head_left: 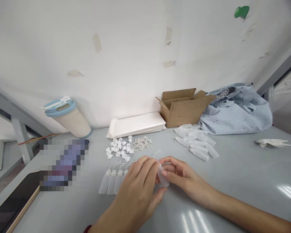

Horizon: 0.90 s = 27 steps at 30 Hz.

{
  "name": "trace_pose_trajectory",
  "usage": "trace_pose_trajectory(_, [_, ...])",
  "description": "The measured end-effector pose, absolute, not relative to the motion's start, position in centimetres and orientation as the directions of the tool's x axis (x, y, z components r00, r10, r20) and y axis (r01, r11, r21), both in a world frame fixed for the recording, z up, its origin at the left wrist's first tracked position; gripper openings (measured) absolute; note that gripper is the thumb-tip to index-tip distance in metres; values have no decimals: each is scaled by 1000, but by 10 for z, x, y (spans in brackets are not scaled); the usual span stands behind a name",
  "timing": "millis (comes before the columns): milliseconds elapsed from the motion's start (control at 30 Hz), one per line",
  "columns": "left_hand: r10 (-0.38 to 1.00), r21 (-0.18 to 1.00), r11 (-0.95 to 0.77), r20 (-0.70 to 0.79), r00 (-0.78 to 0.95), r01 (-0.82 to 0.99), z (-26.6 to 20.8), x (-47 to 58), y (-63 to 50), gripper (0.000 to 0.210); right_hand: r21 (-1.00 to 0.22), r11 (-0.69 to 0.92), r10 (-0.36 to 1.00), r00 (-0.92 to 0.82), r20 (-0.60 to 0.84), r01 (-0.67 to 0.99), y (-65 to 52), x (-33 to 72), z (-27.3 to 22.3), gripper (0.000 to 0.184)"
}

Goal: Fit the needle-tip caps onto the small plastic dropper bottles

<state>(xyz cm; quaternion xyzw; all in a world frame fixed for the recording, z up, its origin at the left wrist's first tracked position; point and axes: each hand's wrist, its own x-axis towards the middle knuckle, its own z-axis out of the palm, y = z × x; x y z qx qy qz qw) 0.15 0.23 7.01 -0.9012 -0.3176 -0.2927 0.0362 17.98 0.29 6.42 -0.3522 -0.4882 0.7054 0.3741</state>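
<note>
A small translucent squeeze bottle [163, 178] is tilted between my two hands, just above the grey table. My right hand [183, 174] pinches it from the right, thumb across its upper side. From the left, my left hand [137, 186] closes on the same bottle, fingers near its top and thumb by its base. Partly under the left hand lies a row of several similar bottles [104, 182] with caps and thin curved tubes. Beyond are a pile of white caps [121, 147] and a heap of short pale tubes [142, 143]. Loose uncapped bottles [199, 145] lie to the right.
Against the wall stand an open cardboard box [186, 111], a stack of white padded envelopes [138, 124] and a light blue cloth bag [237, 113]. A tumbler [71, 121] and a phone [16, 197] are on the left. Crumpled white paper [273, 142] lies far right.
</note>
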Motion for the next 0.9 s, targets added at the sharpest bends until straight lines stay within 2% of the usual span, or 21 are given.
trace_pose_trajectory(200, [609,156,-773,454,650,615,68,-4,5,24,-980,-186,891,-409,-196,64,8,182,55,30])
trace_pose_trajectory(433, [700,279,-714,304,646,642,65,-8,9,28,-948,-100,901,-377,-215,301,6,181,56,27])
trace_pose_trajectory(900, [720,302,-693,239,651,655,66,-14,15,26,-965,19,905,-416,-95,262,6,182,55,24])
